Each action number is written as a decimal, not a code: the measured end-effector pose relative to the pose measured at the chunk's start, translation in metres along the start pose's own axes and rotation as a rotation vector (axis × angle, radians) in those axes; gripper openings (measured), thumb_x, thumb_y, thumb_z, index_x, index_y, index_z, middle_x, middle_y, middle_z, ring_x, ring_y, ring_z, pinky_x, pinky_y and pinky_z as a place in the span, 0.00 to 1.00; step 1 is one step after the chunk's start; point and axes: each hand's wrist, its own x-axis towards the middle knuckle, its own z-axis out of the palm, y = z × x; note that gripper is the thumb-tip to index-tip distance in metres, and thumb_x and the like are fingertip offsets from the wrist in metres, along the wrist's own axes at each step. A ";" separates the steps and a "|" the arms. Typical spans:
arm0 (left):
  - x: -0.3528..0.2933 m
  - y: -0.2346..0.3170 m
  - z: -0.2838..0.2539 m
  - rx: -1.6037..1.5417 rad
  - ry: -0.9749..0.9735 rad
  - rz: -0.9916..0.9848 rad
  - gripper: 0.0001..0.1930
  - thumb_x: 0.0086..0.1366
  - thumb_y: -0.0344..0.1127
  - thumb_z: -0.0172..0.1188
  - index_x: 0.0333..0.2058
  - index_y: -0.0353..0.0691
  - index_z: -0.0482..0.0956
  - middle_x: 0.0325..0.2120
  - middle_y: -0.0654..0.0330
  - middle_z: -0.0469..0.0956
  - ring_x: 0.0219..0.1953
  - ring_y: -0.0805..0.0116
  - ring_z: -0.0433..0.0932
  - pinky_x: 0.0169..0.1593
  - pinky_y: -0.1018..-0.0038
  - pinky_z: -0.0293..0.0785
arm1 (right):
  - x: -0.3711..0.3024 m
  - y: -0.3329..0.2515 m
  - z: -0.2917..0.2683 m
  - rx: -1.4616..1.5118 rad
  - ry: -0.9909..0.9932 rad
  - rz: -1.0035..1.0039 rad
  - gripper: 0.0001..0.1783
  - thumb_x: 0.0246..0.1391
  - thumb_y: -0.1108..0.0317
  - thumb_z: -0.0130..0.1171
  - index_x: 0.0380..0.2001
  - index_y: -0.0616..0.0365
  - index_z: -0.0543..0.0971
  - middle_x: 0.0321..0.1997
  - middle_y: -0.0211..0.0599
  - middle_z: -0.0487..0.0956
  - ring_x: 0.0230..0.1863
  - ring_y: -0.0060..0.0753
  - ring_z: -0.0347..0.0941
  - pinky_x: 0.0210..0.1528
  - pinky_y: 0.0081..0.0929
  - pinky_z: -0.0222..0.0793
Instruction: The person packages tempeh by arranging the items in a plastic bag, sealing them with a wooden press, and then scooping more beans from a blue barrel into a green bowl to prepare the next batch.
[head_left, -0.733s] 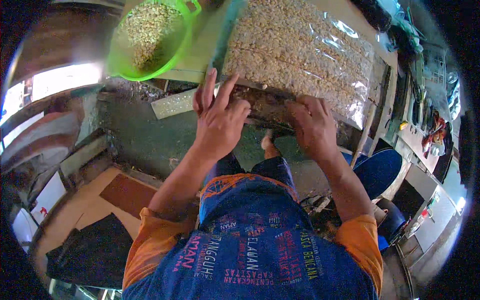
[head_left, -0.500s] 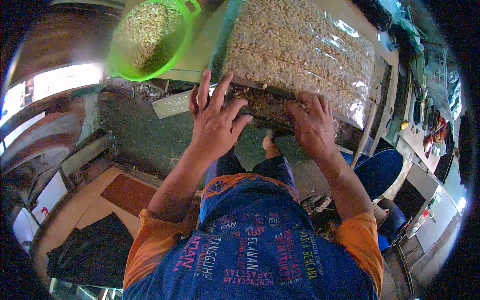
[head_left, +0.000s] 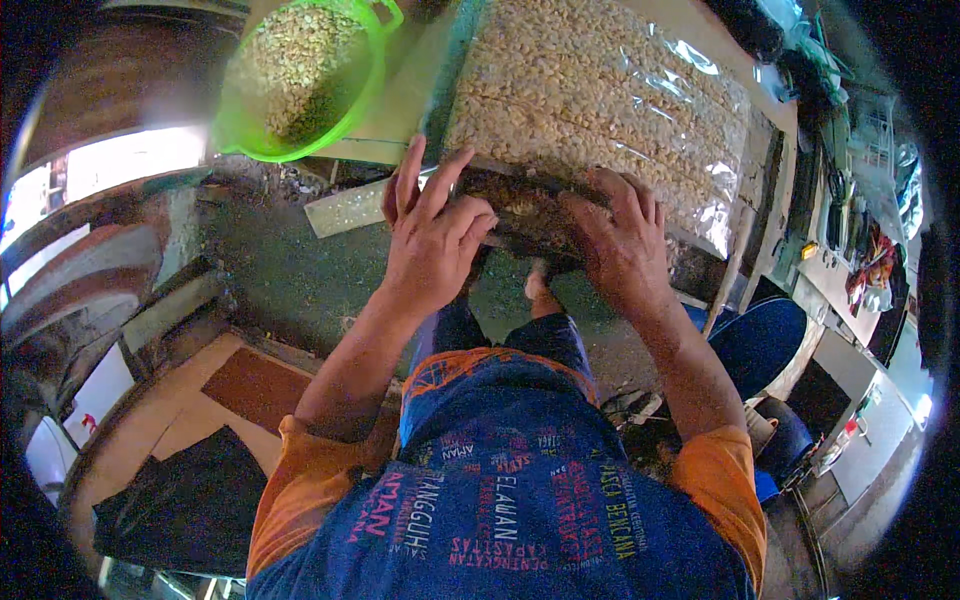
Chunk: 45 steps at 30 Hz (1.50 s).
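Observation:
A wide slab of pale, split beans [head_left: 570, 100] lies under a shiny clear plastic sheet [head_left: 712, 225] at the far side. My left hand [head_left: 425, 240] is at the slab's near left corner, its thumb and index finger pinched together and the other fingers stretched forward. Whatever lies in that pinch is too small to make out. My right hand [head_left: 628, 235] rests at the slab's near edge with bent fingers, thumb drawn in toward them; its fingertips are partly hidden. Between the hands shows a dark, crumb-strewn ledge [head_left: 525, 205].
A bright green plastic basin [head_left: 375, 95] holding loose beans stands at the far left. Below it a pale board [head_left: 345, 212] juts out. Wooden strips [head_left: 735, 265] border the slab on the right, with a blue round tub [head_left: 765, 345] beneath. My foot [head_left: 540, 285] is on the dark floor.
My left thumb has closed against the index finger, which were apart before. My right hand has shifted slightly left and its thumb has moved along the near edge.

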 end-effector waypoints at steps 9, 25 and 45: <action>-0.001 -0.004 0.003 -0.048 0.097 -0.024 0.04 0.58 0.39 0.64 0.31 0.48 0.80 0.60 0.60 0.67 0.68 0.43 0.52 0.65 0.51 0.47 | 0.000 -0.005 -0.002 0.026 0.015 0.022 0.20 0.43 0.72 0.61 0.44 0.46 0.79 0.58 0.41 0.68 0.58 0.53 0.63 0.57 0.48 0.61; -0.023 -0.006 -0.002 -0.048 0.060 0.048 0.06 0.57 0.39 0.65 0.33 0.49 0.80 0.57 0.61 0.71 0.67 0.49 0.57 0.63 0.52 0.50 | -0.043 -0.004 -0.036 0.119 0.012 0.104 0.17 0.42 0.73 0.63 0.40 0.52 0.78 0.41 0.38 0.79 0.44 0.46 0.75 0.45 0.42 0.70; -0.056 0.016 -0.009 0.094 -0.013 0.084 0.20 0.54 0.42 0.67 0.46 0.49 0.79 0.61 0.58 0.64 0.67 0.48 0.55 0.65 0.48 0.48 | -0.186 0.025 -0.027 -0.232 -0.002 0.375 0.21 0.47 0.70 0.56 0.47 0.44 0.79 0.48 0.34 0.75 0.51 0.43 0.70 0.49 0.41 0.66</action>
